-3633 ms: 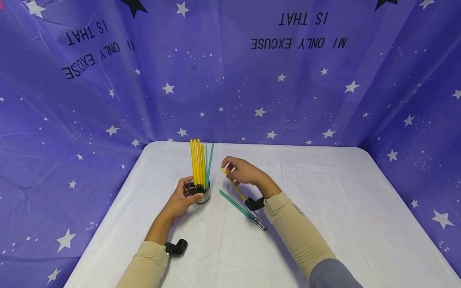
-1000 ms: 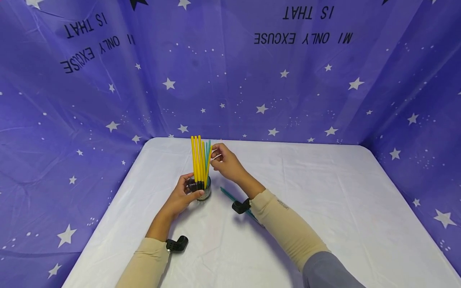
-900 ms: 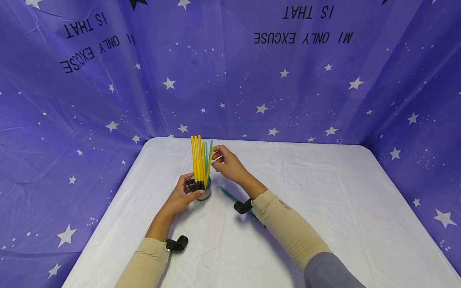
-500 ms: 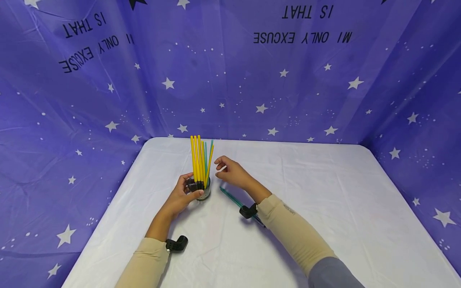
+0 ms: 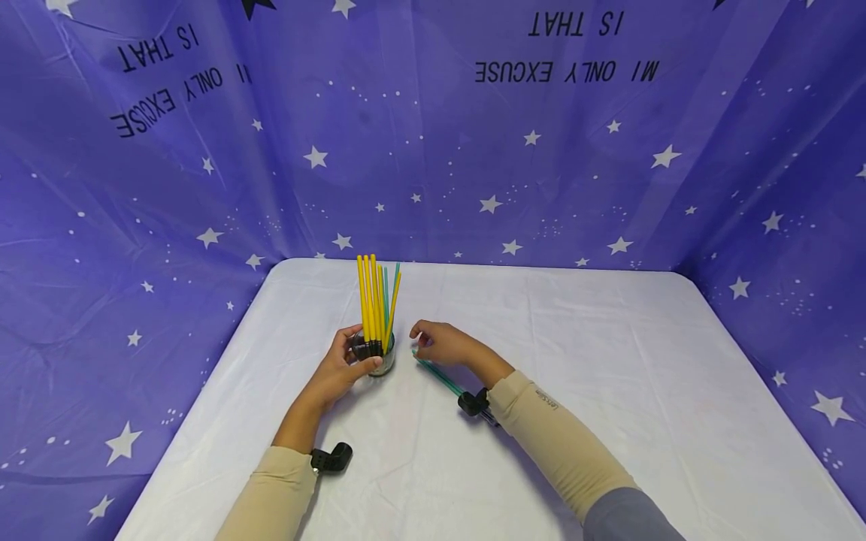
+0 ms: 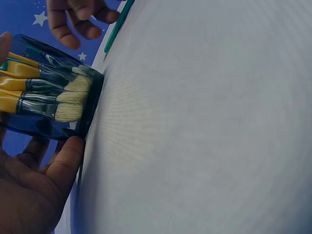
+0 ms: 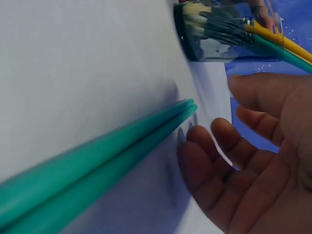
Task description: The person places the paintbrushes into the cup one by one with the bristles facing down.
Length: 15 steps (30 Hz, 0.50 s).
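Observation:
My left hand grips a clear glass standing on the table, thumb on the near side. Several yellow-handled paintbrushes and a few thin green ones stand in it, handles up. Through the glass wall, pale bristles show at the bottom in the left wrist view. Two green paintbrushes lie side by side on the table, right of the glass. My right hand hovers at their handle ends, fingers loosely bent and apart, holding nothing in the right wrist view.
A white cloth covers the table. Purple star-printed curtains hang behind it and along both sides. Black wrist cameras sit on both forearms; the right one overlaps the green brushes in the head view.
My right hand has stood a yellow paintbrush in the glass and let it go. It has then come down and back to the lying green brushes. My left hand stays on the glass.

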Available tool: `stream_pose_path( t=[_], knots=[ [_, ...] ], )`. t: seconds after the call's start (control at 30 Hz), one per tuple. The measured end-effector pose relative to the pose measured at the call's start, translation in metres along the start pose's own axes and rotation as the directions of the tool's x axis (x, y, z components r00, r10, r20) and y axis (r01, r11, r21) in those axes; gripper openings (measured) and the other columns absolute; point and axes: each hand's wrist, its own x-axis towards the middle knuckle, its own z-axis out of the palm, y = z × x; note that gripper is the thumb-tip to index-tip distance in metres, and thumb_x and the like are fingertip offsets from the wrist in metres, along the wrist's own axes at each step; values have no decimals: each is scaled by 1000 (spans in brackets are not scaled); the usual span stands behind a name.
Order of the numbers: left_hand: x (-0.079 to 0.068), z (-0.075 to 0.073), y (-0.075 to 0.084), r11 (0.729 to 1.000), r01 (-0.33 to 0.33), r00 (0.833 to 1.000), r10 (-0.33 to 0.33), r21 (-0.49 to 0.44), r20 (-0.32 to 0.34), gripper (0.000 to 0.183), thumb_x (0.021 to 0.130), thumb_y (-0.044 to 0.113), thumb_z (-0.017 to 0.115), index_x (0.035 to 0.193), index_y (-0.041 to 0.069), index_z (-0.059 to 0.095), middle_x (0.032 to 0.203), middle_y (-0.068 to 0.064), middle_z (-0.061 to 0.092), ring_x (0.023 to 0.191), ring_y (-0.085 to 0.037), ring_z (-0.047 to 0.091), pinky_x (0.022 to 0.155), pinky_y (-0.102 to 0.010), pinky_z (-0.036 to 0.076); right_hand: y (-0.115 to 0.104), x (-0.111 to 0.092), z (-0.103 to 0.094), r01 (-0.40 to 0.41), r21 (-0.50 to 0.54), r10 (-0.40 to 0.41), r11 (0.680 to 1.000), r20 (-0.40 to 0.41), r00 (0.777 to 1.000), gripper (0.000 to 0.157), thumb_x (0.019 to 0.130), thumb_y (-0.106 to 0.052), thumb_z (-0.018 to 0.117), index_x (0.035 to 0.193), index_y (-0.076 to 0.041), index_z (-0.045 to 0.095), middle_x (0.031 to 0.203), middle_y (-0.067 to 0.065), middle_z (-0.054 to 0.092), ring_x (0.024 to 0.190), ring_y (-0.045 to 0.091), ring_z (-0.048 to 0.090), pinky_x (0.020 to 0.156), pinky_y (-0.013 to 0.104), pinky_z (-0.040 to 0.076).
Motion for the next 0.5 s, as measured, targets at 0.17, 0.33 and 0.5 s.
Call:
stream_pose_path(
  t=[0.17,0.33,0.5],
  knots=[
    [0,-1,1,1000,6,1000,-6,5,4,83,87,22,77,151,16,23,151,-19,37,132,-37,44,106,-49,33,1,0,0,-32,-57,35,998,52,998,26,93,-7,66,118,-8,60,87,0,59,78,14,53,73,29,43],
    [0,-1,1,1000,10,1000,-10,5,1,82,87,22,77,150,17,24,151,-18,36,132,-37,44,105,-49,33,-1,-2,-1,-53,-55,58,997,98,993,23,92,-3,65,114,-7,61,86,2,56,75,15,51,67,27,43],
    [0,0,-1,1000,4,1000,-4,7,2,83,87,21,76,151,15,24,151,-20,36,132,-38,43,105,-49,34,-2,-1,-2,-85,-53,92,995,144,985,25,92,0,65,115,-8,62,94,3,56,83,17,52,68,28,46]
  ],
)
